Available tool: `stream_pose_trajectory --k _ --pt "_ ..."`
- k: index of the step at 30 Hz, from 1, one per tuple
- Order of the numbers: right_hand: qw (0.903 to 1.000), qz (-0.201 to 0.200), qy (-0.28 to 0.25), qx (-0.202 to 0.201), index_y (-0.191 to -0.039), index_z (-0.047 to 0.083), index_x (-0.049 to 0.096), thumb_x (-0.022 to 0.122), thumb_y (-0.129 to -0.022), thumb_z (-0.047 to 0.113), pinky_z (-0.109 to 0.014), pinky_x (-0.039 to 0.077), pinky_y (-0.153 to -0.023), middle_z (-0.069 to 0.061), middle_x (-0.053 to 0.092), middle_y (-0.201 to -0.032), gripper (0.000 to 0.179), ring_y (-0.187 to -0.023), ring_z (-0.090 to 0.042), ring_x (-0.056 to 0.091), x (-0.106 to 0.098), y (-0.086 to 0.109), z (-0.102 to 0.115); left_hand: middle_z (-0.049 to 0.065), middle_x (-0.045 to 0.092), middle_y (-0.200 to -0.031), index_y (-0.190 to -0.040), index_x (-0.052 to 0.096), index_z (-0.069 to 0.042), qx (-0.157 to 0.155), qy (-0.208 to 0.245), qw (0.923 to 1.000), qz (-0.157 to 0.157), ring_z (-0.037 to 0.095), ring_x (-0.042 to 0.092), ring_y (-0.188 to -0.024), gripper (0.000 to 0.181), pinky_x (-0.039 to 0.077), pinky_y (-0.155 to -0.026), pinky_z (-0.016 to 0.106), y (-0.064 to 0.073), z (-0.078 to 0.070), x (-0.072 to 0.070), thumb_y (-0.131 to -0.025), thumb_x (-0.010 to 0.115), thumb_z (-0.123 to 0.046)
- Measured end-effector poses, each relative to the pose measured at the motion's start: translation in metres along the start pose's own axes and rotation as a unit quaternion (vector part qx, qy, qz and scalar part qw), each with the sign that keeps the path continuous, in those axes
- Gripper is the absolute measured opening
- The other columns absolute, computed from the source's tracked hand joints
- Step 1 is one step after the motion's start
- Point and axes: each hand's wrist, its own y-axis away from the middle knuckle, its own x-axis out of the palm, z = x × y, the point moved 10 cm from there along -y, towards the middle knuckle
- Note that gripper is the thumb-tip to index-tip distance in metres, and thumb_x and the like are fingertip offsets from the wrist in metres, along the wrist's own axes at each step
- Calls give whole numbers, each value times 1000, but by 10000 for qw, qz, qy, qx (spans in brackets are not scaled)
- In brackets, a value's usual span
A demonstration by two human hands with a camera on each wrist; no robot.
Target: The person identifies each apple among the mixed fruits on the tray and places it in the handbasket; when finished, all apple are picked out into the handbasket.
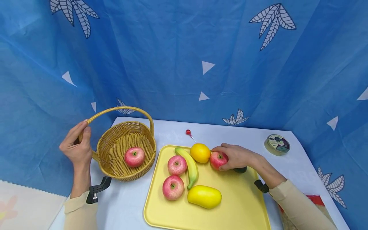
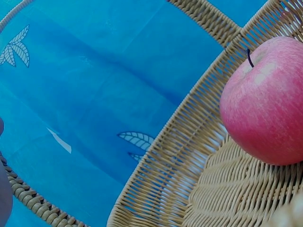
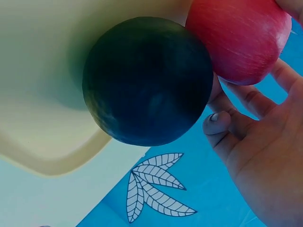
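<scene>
My left hand point(image 1: 79, 143) grips the arched handle point(image 1: 126, 108) of a wicker basket point(image 1: 104, 150). One pink-red apple point(image 1: 134, 157) lies in the basket and fills the right side of the left wrist view. Over the far part of a yellow tray point(image 1: 244, 204), my right hand point(image 1: 240, 156) holds another red apple point(image 1: 217, 160), thumb and fingers around it. Whether that apple touches the tray I cannot tell. A dark green rounded fruit point(image 3: 147, 80) sits beside it, mostly hidden under the hand in the head view. To the apple's left is an orange-yellow lemon point(image 1: 200, 153).
Also on the tray are two apples point(image 1: 173, 187), a banana point(image 1: 192, 169) and a yellow mango-like fruit point(image 1: 204, 196). A red lollipop point(image 1: 188, 132) lies behind the tray. A round tin point(image 1: 277, 144) stands at right, and a red-edged packet point(image 1: 316, 200) is partly under the right sleeve.
</scene>
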Motion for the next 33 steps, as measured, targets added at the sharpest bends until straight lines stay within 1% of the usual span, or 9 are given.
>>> stream_pose_trajectory --k 11,19,33 --pt "9996 -208 176 -23 -137 34 57 82 -74 48 -28 52 -78 12 54 -108 69 -92 -8 55 -6 4 7 19 76 -103 -97 76 10 -1 -39 10000 12 19 73 -95 15 55 -85 19 0 1 0 -84 77 5" --pt "9980 -471 389 -176 -136 36 57 79 -76 47 -26 50 -74 13 53 -106 65 -86 -7 54 -13 7 14 19 76 -101 -96 76 11 26 53 10000 -59 21 73 -94 15 55 -83 19 -1 0 0 -83 78 4" --pt "9966 -701 318 -286 -135 38 58 79 -75 48 -25 51 -73 14 53 -107 65 -87 -6 54 -20 9 21 21 75 -102 -96 77 9 10 80 10000 -50 17 72 -90 15 53 -79 18 -1 -1 1 -83 79 2"
